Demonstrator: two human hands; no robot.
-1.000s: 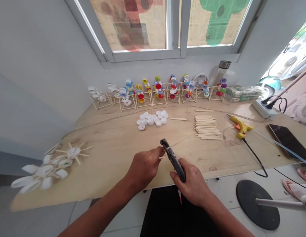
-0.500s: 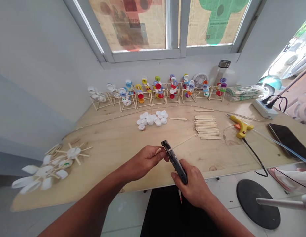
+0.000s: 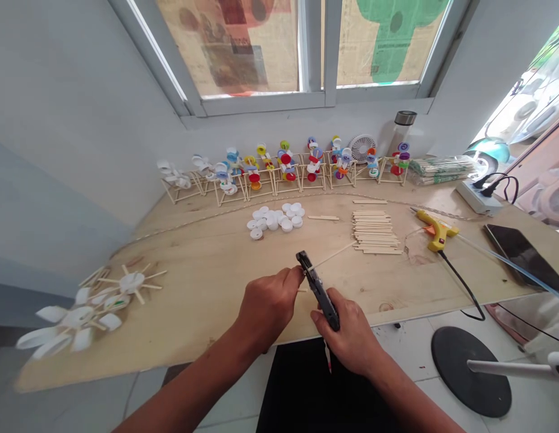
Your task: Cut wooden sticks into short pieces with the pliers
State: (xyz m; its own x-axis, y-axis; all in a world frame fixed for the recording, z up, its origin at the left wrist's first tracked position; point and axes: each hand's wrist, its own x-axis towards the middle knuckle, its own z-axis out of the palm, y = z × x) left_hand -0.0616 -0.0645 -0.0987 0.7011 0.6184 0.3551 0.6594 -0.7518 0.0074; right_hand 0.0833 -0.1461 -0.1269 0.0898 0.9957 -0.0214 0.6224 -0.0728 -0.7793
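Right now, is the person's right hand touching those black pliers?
Touching. The head view shows the right hand wrapped around the handles of the black pliers.

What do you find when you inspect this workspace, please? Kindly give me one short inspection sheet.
Surface: pale plywood board, no spill seen.
Job's things: black cutter with a thin wooden stick at its head; white bottle caps and stacked wooden sticks lie beyond.
Hands: right hand grips the cutter; left hand is at its head.
Clutter: black phone at the right side.
Cables: black cord runs from the yellow glue gun; power strip has plugs in it.
Surroundings: paper-covered window above a row of cap-and-stick models.
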